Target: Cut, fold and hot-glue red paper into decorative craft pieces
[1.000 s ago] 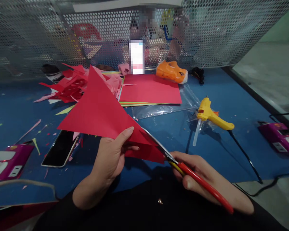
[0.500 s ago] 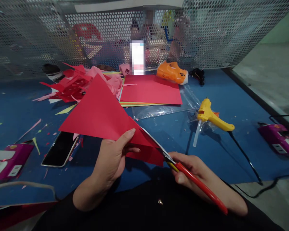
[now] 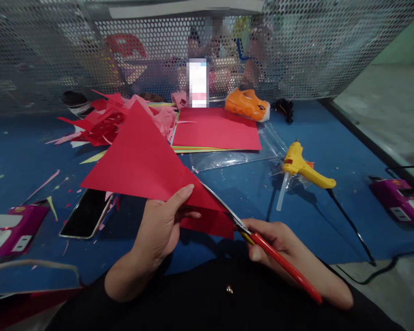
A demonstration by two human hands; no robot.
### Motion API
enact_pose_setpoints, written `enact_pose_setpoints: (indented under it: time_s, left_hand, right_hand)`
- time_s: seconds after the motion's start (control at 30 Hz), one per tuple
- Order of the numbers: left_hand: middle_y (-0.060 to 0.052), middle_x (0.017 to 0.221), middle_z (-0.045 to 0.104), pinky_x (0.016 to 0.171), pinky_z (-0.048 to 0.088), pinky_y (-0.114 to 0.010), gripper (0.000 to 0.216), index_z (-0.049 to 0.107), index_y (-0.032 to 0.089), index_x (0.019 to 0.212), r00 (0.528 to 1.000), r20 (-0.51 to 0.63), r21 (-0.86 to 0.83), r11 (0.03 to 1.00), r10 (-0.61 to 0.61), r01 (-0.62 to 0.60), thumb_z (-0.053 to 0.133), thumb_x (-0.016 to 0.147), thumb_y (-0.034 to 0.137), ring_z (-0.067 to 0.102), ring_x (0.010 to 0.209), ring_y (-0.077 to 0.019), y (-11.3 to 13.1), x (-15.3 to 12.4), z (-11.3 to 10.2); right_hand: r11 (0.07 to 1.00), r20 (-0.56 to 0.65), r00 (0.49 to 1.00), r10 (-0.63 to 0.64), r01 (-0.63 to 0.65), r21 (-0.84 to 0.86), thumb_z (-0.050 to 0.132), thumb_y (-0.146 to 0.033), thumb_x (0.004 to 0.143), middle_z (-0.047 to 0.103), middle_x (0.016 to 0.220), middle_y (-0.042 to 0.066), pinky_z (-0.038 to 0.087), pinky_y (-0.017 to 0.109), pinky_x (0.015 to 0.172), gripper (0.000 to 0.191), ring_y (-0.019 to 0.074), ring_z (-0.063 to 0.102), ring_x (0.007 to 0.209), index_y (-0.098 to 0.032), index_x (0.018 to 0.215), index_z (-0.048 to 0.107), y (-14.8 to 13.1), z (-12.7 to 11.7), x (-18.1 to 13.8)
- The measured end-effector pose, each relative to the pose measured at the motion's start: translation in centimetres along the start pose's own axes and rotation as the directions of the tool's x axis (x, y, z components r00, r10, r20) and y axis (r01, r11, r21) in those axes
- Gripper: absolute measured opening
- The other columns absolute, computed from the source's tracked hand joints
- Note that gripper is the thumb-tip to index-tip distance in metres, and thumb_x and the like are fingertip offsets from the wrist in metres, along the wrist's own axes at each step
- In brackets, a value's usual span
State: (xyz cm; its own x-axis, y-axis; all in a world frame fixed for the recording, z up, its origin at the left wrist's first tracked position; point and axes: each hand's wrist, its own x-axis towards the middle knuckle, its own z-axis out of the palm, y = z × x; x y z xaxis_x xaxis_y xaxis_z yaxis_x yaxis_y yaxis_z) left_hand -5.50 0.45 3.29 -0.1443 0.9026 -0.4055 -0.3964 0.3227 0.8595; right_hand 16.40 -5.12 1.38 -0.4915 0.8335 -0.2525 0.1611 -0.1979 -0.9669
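Note:
A folded sheet of red paper (image 3: 134, 156) is pinched in my left hand (image 3: 163, 223), thumb on top and fingers underneath. Its upper part stands up as a pointed triangle, and a lower flap hangs below the thumb. My right hand (image 3: 274, 243) is closed around red-handled scissors (image 3: 279, 259). The metal blades lie along the paper's right edge, pointing up and left, with part of the paper between or against them. How far apart the blades are is hard to see.
Behind lie a stack of red and coloured paper (image 3: 215, 131), an orange packet (image 3: 246, 105) and a heap of red and pink scraps (image 3: 101, 119). A yellow glue gun (image 3: 301, 165) rests at right. At left are a phone (image 3: 86, 214) and a purple power strip (image 3: 17, 230).
The left point of the paper has shifted slightly left and its top has risen a little. The scissor handle has tipped up slightly; both hands keep their hold.

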Motion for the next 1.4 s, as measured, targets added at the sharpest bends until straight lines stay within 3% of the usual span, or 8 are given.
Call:
enact_pose_setpoints:
  time_s: [0.23, 0.33, 0.5, 0.7, 1.03, 1.23, 1.4]
  left_hand:
    - [-0.001, 0.077, 0.075, 0.055, 0.062, -0.03, 0.031, 0.073, 0.017, 0.087, 0.999, -0.012, -0.018, 0.999, 0.046, -0.047, 0.088, 0.064, 0.029, 0.073, 0.065, -0.02, 0.0, 0.1, 0.2]
    - [0.0, 0.081, 0.076, 0.062, 0.063, -0.03, 0.028, 0.073, 0.019, 0.086, 0.997, -0.035, -0.042, 0.996, 0.073, -0.074, 0.088, 0.064, 0.024, 0.074, 0.07, -0.0191, 0.0, 0.2, 0.4]
    - [0.0, 0.082, 0.076, 0.074, 0.062, -0.031, 0.025, 0.074, 0.019, 0.081, 0.997, -0.049, -0.111, 0.991, 0.066, -0.071, 0.09, 0.062, 0.019, 0.073, 0.077, -0.018, 0.0, -0.1, 0.5]
    - [0.002, 0.077, 0.075, 0.081, 0.06, -0.03, 0.021, 0.074, 0.019, 0.075, 0.998, -0.009, -0.114, 0.992, 0.055, -0.056, 0.089, 0.061, 0.019, 0.07, 0.073, -0.0141, -0.2, -0.2, 0.4]
    - [0.0, 0.072, 0.075, 0.076, 0.061, -0.028, 0.019, 0.076, 0.017, 0.07, 0.999, 0.027, -0.109, 0.994, 0.032, -0.029, 0.091, 0.06, 0.022, 0.069, 0.068, -0.0134, -0.7, -0.2, 0.3]
    - [0.002, 0.071, 0.074, 0.064, 0.057, -0.02, 0.016, 0.076, 0.019, 0.068, 0.999, 0.019, -0.119, 0.992, 0.044, -0.041, 0.09, 0.061, 0.021, 0.066, 0.064, -0.0105, -0.6, -0.3, 0.3]
    - [0.002, 0.072, 0.074, 0.066, 0.057, -0.02, 0.018, 0.076, 0.019, 0.07, 0.998, 0.012, -0.108, 0.993, 0.054, -0.052, 0.09, 0.06, 0.021, 0.066, 0.067, -0.0104, -1.0, -0.3, 0.2]
  right_hand:
    - [0.999, -0.015, 0.999, -0.033, 0.033, 0.021, 0.065, -0.06, 0.089, 0.042, 0.068, -0.006, 0.033, 0.022, 0.055, 0.048, 0.0087, 0.032, 0.059, -0.02, 0.115, 0.069, 0.1, 0.0, 0.2]
    - [0.996, 0.005, 1.0, -0.031, 0.03, 0.084, 0.066, -0.061, 0.087, 0.041, 0.068, -0.007, 0.031, 0.021, 0.054, 0.051, 0.0082, 0.03, 0.059, -0.019, 0.116, 0.066, -0.1, 0.2, 0.1]
    - [0.991, 0.06, 0.998, 0.021, -0.028, 0.134, 0.065, -0.076, 0.078, 0.042, 0.074, -0.005, 0.029, 0.022, 0.052, 0.072, 0.009, 0.031, 0.06, -0.019, 0.121, 0.057, -0.6, 0.3, -0.2]
    - [0.999, 0.076, 0.997, 0.0, -0.003, 0.034, 0.059, -0.078, 0.08, 0.043, 0.075, -0.004, 0.03, 0.024, 0.056, 0.065, 0.0104, 0.034, 0.063, -0.019, 0.108, 0.057, -0.9, 0.1, 0.0]
    - [0.998, 0.048, 0.998, -0.036, 0.038, -0.042, 0.058, -0.072, 0.087, 0.047, 0.069, -0.005, 0.031, 0.023, 0.055, 0.063, 0.01, 0.035, 0.061, -0.018, 0.121, 0.062, -0.4, 0.3, 0.6]
    - [0.993, 0.058, 0.994, -0.091, 0.086, 0.086, 0.058, -0.062, 0.092, 0.046, 0.076, -0.004, 0.03, 0.023, 0.056, 0.05, 0.0098, 0.036, 0.064, -0.018, 0.114, 0.066, -0.2, 0.5, 0.8]
    - [0.989, 0.051, 0.996, -0.068, 0.061, 0.131, 0.061, -0.055, 0.093, 0.044, 0.073, -0.004, 0.028, 0.022, 0.054, 0.042, 0.0088, 0.034, 0.062, -0.018, 0.11, 0.067, 0.0, 0.7, 1.1]
